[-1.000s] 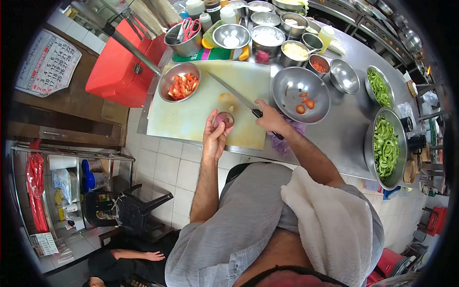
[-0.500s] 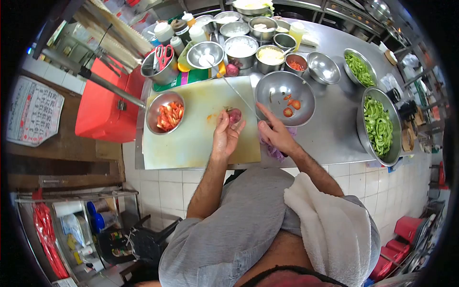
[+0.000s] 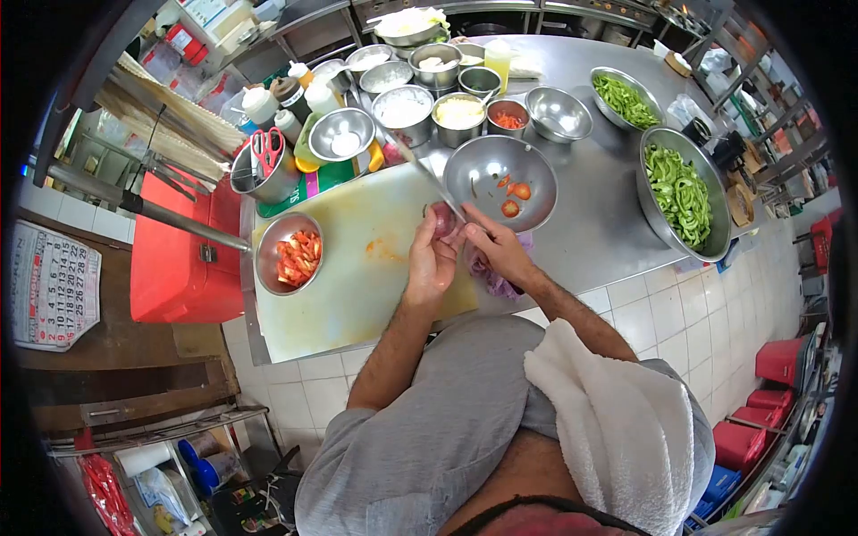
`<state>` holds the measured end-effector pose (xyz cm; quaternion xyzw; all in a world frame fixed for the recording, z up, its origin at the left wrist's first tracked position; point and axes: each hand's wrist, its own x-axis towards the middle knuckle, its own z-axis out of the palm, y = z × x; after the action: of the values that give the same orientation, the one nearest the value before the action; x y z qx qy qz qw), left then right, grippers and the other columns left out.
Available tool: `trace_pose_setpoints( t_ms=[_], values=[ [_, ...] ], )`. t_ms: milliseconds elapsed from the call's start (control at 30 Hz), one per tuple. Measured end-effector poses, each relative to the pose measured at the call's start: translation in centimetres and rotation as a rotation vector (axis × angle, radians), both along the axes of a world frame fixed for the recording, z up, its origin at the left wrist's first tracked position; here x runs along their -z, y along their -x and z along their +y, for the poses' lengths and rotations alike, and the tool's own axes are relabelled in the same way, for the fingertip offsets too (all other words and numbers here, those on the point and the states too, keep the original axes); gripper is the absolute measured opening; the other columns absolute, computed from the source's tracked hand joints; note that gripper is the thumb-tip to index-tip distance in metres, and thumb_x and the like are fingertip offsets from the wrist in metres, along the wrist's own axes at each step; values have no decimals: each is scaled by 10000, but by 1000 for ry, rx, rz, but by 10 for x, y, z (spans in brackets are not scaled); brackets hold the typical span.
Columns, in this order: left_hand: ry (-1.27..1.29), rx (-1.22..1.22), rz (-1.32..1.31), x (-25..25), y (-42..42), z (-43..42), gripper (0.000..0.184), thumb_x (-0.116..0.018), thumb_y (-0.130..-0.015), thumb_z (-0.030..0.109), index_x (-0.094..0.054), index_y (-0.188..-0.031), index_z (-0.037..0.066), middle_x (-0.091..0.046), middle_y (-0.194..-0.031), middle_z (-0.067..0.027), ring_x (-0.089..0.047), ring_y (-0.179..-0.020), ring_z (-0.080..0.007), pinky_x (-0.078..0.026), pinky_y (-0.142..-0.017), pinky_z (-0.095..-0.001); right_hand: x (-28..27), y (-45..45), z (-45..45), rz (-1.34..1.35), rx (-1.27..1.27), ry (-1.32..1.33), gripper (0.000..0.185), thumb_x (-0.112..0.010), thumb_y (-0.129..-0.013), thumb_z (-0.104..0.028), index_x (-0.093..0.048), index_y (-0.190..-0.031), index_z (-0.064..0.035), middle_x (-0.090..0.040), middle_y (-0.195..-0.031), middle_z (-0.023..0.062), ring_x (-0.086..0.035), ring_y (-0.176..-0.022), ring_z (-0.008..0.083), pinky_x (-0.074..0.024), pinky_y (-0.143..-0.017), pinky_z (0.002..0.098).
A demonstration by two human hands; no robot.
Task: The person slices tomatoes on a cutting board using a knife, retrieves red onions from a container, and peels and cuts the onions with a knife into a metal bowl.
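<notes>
My left hand (image 3: 433,261) is closed around a red onion (image 3: 443,220), held up above the right part of the cutting board (image 3: 357,304). In my right hand (image 3: 502,255) is a knife (image 3: 427,176), its long thin blade pointing away and to the left. The blade is against or very near the onion; I cannot tell whether it cuts into it. Beyond my right hand stands a large steel bowl (image 3: 460,165) with a few tomato pieces (image 3: 511,208) in it. A purple cloth (image 3: 493,279) lies beneath my right wrist.
A steel bowl (image 3: 259,261) of cut tomatoes sits on the board's left. Several bowls and containers, a kitchen scale (image 3: 308,181) and a pot with red scissors (image 3: 266,152) line the back. Bowls of sliced green peppers (image 3: 675,192) stand right. A red cooler box (image 3: 183,259) is at left.
The view has shifted, so the table's items appear further left. My two hands have come closer together, and the knife blade has moved up to the onion.
</notes>
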<state>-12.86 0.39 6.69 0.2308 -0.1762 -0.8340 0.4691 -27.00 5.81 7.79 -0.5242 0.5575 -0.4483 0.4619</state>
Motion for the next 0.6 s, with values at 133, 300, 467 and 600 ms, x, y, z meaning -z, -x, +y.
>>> trace_pose_setpoints(
  t_ms=[133,300,467,600],
  values=[
    [-84,-45,-60,-1,7,-1,358,-551,-908,398,-563,-1112,105,-604,-1062,-17,-552,-962,-164,-445,-867,-312,-20,5,9,-127,50,-91,575,-490,-952,-299,-256,-1448,-129,-429,-630,-50,-383,-525,43,-328,-464,204],
    [101,43,58,-5,18,3,309,-486,-954,318,-501,-1168,96,-574,-1075,-26,-544,-981,-152,-438,-876,-334,-22,9,17,-135,6,-73,653,-533,-924,-340,-224,-1454,-115,-486,-1092,147,-504,-953,162,-402,-799,301],
    [125,29,-7,0,27,7,277,-453,-969,236,-459,-1174,50,-563,-1051,-55,-553,-970,-161,-470,-855,-338,-3,18,12,75,-45,33,685,-531,-911,-400,-231,-1444,-94,-455,-1328,220,-484,-1204,291,-377,-994,369],
    [123,-93,-119,-10,36,12,268,-445,-970,228,-438,-1172,52,-542,-1046,-55,-556,-958,-165,-484,-833,-337,-11,23,12,256,-95,100,686,-485,-915,-449,-231,-1442,-90,-436,-1343,236,-447,-1233,360,-341,-1026,374]
  ],
)
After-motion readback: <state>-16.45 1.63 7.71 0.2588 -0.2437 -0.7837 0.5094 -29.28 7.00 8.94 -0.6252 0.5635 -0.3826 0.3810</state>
